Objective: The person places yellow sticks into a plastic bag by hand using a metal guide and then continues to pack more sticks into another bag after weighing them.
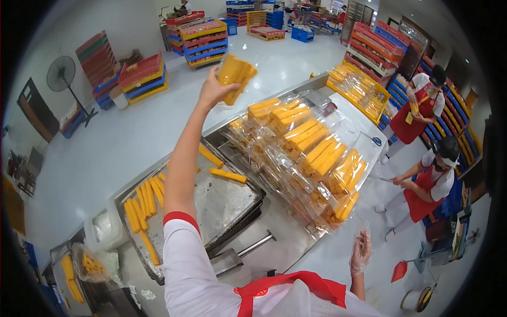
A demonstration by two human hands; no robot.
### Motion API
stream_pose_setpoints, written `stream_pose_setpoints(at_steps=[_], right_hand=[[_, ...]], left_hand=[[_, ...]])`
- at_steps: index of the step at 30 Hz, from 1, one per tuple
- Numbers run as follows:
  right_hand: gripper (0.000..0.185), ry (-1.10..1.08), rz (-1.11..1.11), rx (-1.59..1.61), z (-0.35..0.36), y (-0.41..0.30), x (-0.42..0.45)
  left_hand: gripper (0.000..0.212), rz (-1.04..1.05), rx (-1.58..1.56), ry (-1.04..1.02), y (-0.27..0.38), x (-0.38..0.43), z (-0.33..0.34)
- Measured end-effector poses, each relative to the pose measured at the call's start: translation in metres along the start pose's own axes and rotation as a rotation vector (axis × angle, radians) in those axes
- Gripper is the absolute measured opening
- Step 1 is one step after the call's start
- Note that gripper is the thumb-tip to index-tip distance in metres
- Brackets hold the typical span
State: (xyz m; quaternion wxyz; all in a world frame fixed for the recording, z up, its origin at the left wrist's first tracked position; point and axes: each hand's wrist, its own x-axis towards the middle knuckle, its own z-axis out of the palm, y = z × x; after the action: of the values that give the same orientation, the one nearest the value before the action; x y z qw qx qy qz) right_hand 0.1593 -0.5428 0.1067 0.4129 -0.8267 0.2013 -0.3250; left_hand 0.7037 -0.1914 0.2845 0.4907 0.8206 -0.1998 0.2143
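Observation:
My bare left hand point(218, 87) is raised above the far edge of the table, gripping a clear plastic bag of yellow baked sticks point(237, 77). Below that arm lies a baking tray point(225, 198) with loose yellow sticks point(148, 196) scattered over it, partly hidden by my forearm. A large pile of bagged yellow sticks point(305, 134) covers the middle of the metal table point(273, 233). Off the table's right edge hangs my right hand point(360, 251) in a clear plastic glove, fingers loosely bent, with nothing visible in it.
A metal scoop point(241, 255) rests near the table's front edge. Blue-handled scissors point(374, 139) lie past the pile, close to a yellow crate point(358, 93) of bagged sticks. Two people in red aprons point(425, 198) stand at the right. Stacked crates point(204, 41) line the room.

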Motion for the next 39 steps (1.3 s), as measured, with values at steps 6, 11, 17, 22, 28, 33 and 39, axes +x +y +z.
stream_pose_setpoints(at_steps=[6, 11, 17, 22, 28, 33, 39], right_hand=[[0.038, 0.059, 0.071, -0.003, 0.003, 0.009, 0.002], [0.035, 0.074, 0.094, 0.072, 0.008, 0.016, 0.010], [0.033, 0.096, -0.020, 0.109, 0.012, 0.015, 0.033], [0.036, 0.115, -0.090, 0.180, 0.005, 0.018, 0.049], [0.042, 0.101, -0.057, 0.386, -0.002, 0.033, 0.061], [0.040, 0.066, 0.013, 0.429, -0.003, 0.053, 0.071], [0.047, -0.030, 0.219, 0.945, -0.024, 0.033, 0.083]], left_hand=[[0.094, 0.034, -0.102, -0.040, 0.031, -0.005, 0.009], [0.088, 0.125, -0.225, -0.044, 0.105, -0.037, -0.016], [0.082, 0.159, -0.259, -0.120, 0.214, -0.093, -0.009], [0.082, 0.147, -0.408, -0.258, 0.292, -0.151, 0.039], [0.088, 0.125, 0.031, -0.431, 0.342, -0.250, 0.111], [0.089, 0.256, 0.295, -0.379, 0.328, -0.295, 0.166], [0.088, 0.278, 0.291, -0.475, 0.332, -0.321, 0.206]])
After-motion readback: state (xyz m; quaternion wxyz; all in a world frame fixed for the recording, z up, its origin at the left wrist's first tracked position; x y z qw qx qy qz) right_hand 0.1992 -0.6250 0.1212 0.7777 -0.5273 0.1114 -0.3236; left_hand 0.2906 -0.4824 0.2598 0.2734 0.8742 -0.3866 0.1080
